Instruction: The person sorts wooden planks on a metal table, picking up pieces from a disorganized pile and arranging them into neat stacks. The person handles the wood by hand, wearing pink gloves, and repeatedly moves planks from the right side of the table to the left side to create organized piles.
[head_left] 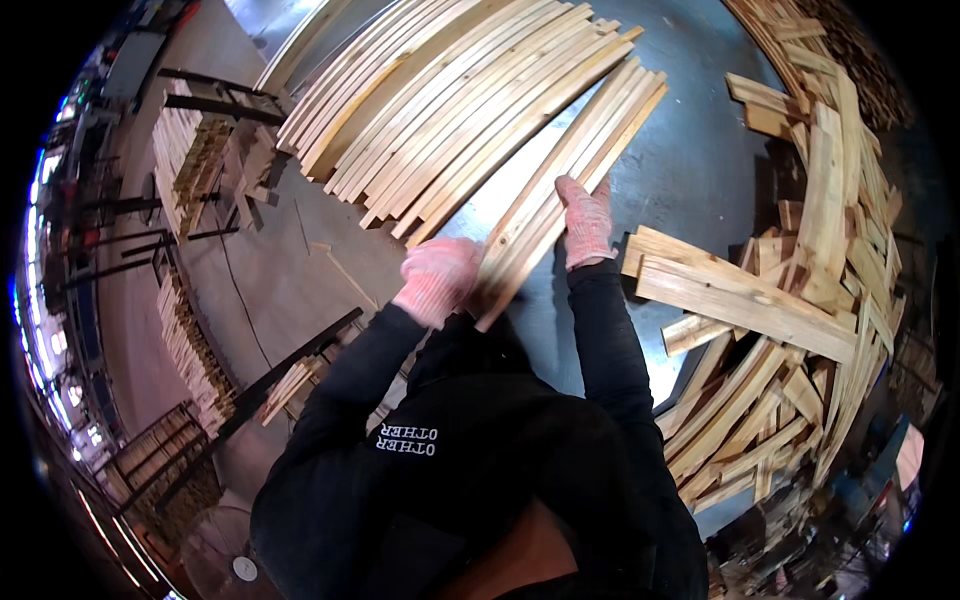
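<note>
A small bundle of long wooden strips (pixel 572 172) lies slanted over the grey metal table (pixel 690 165), its near end reaching past the table's edge toward me. Wrapped round that near end from the left is my left hand (pixel 442 278), in a pink and white knit glove. My right hand (pixel 587 222), gloved alike, grips the bundle's right side further along, thumb on top and its other fingers partly hidden. Just left of the bundle, a wide row of similar strips (pixel 460 105) rests side by side, with a gap of bare metal between.
A heap of loose boards and offcuts (pixel 770 400) is piled at the right, and two wider boards (pixel 745 300) jut from it toward my right forearm. On the floor at left stand stacked timber (pixel 185 170) and dark metal racks (pixel 215 100). A thin cable (pixel 240 290) crosses the floor.
</note>
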